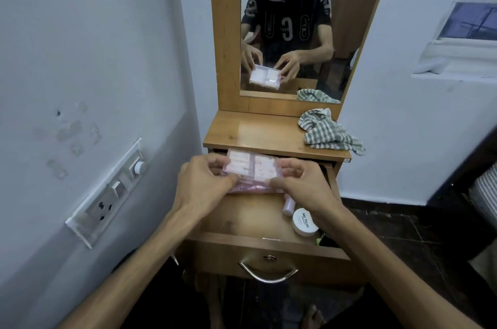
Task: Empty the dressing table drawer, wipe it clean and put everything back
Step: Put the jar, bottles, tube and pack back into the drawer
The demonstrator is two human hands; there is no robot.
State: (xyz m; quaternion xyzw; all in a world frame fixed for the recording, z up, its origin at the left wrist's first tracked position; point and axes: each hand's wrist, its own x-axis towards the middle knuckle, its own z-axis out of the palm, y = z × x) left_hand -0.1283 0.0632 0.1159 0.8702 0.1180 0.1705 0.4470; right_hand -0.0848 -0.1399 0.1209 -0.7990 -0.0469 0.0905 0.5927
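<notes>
Reaching forward with both forearms, the left hand (204, 175) and right hand (301, 183) curl their fingers (289, 167) round a clear box (252, 165) above the open drawer (266, 244).

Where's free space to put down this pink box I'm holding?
Bare room: the dressing table top left of the checked cloth, and the drawer floor left of the nail polish tub. Crowded: the drawer's right side, with the tub and a small bottle.
</notes>
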